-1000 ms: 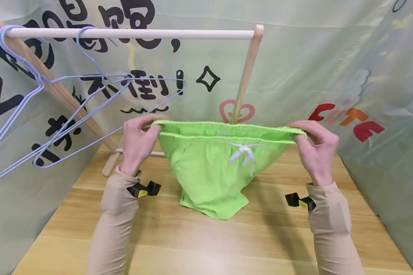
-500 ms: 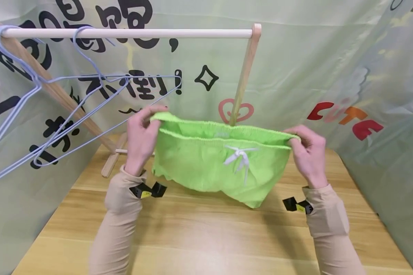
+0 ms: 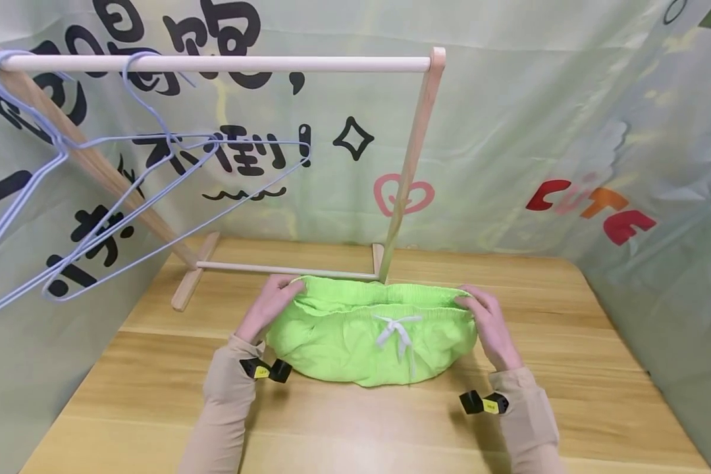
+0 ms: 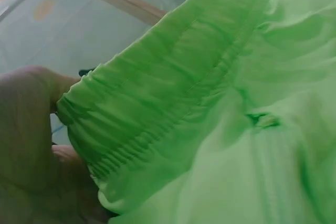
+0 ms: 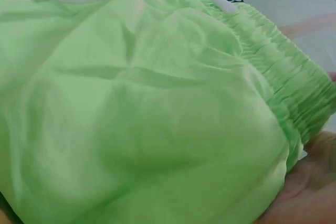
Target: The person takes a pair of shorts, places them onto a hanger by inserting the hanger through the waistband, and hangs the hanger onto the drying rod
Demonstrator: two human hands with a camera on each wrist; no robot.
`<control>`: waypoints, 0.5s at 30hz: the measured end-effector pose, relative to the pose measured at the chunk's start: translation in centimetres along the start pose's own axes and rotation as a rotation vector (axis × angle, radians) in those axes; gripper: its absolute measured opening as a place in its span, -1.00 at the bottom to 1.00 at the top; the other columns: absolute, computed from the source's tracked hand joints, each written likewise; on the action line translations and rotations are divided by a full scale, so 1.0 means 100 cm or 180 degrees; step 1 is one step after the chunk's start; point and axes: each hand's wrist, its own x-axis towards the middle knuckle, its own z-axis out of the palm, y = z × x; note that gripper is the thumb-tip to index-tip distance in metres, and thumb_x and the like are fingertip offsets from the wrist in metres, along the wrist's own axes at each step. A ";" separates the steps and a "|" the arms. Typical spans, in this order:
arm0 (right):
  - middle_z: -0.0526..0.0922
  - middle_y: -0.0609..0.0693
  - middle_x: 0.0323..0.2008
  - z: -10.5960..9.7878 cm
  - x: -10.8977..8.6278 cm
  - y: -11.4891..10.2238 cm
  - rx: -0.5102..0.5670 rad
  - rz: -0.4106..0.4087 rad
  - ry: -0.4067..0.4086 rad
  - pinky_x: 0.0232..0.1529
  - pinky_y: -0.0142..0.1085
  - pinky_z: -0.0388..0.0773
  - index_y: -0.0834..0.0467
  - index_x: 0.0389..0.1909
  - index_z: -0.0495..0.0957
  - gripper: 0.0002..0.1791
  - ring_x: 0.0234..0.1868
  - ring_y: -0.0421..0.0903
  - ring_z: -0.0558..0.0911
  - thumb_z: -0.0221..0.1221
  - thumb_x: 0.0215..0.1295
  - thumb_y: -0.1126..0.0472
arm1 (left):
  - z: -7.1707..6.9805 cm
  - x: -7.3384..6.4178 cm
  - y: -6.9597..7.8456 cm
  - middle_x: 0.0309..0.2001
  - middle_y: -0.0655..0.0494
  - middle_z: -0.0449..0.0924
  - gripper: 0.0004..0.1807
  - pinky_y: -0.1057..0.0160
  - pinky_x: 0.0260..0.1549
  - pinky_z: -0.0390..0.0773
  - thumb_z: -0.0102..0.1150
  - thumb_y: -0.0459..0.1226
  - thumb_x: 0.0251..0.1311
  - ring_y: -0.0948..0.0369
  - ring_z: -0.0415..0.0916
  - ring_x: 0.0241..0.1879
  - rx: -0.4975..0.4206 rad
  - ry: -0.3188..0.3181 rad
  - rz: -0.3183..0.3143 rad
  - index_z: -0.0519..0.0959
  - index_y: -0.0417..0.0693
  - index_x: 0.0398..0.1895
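Bright green shorts (image 3: pixel 355 349) with a gathered elastic waistband lie bunched low over the wooden table in the head view. A white drawstring bow (image 3: pixel 398 332) sits at the front of the waist, which gapes toward the back. My left hand (image 3: pixel 270 304) pinches the waistband at its left end, and my right hand (image 3: pixel 487 320) grips it at the right end. In the left wrist view the ribbed waistband (image 4: pixel 152 87) runs up from the fingers. The right wrist view shows the shorts' front (image 5: pixel 147 108) puffed out, with fingers at the waistband's edge.
A wooden rack with a white rail (image 3: pixel 225 64) stands behind on the left of the table (image 3: pixel 343 434). Several light-blue wire hangers (image 3: pixel 172 141) hang from it, reaching toward the left hand's side. Printed fabric walls (image 3: pixel 509 131) enclose the back and sides.
Both hands have lowered the shorts from hanging stretched in the air down to the table, and have come closer together. The waistband is slacker and the cloth has bunched up.
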 end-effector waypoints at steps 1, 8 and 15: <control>0.66 -0.24 -0.17 0.001 0.000 0.002 0.0090 -0.0055 -0.0014 0.04 -0.43 0.48 0.45 0.00 0.54 -0.67 -0.09 -0.34 0.56 -0.03 0.48 0.28 | -0.001 0.000 -0.003 -0.65 0.24 0.16 -0.65 0.33 -0.36 0.32 0.03 -0.34 0.23 0.25 0.17 -0.53 0.0014 -0.0079 -0.0060 0.26 0.05 -0.71; 0.68 -0.28 -0.27 0.008 0.000 0.007 0.0418 -0.0237 -0.0065 -0.10 -0.48 0.57 0.29 -0.08 0.62 -0.75 -0.20 -0.30 0.61 -0.01 0.50 0.29 | -0.005 -0.002 -0.012 -0.53 0.21 0.30 -0.70 0.32 -0.22 0.37 0.02 -0.30 0.27 0.23 0.29 -0.38 0.0204 -0.0313 -0.0132 0.34 0.03 -0.66; 0.70 -0.32 -0.23 0.013 -0.002 0.003 0.0208 -0.0325 0.0066 -0.02 -0.49 0.53 0.41 -0.01 0.59 -0.68 -0.13 -0.31 0.62 -0.05 0.53 0.28 | -0.008 -0.007 -0.013 -0.03 -0.22 0.63 -0.63 0.07 0.00 0.61 0.01 -0.17 0.42 0.00 0.56 -0.06 0.0571 -0.0491 0.0127 0.57 -0.29 0.06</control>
